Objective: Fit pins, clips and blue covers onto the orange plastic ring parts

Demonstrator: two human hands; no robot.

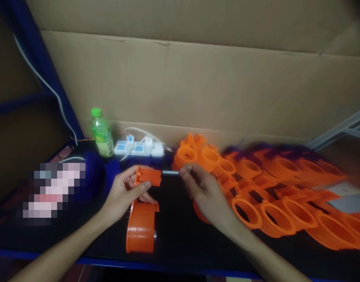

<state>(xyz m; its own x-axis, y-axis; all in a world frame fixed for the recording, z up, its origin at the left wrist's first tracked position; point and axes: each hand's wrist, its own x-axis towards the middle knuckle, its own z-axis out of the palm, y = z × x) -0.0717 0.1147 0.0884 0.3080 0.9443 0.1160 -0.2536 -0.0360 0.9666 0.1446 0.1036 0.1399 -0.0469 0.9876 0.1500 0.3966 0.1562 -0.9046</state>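
Note:
My left hand [125, 194] grips an orange plastic housing [143, 211] by its upper end and holds it just above the black table [177, 239]. My right hand [202, 188] pinches a thin white toothed strip [170, 172]. The strip's left end touches the top right corner of the housing. Both hands sit near the middle of the table, close together.
A heap of several orange ring-shaped parts [271, 192] covers the right half of the table. A green-capped bottle [102, 135] and a white power strip [139, 148] stand at the back, before a cardboard wall [197, 78]. A blue cloth [94, 172] lies to the left.

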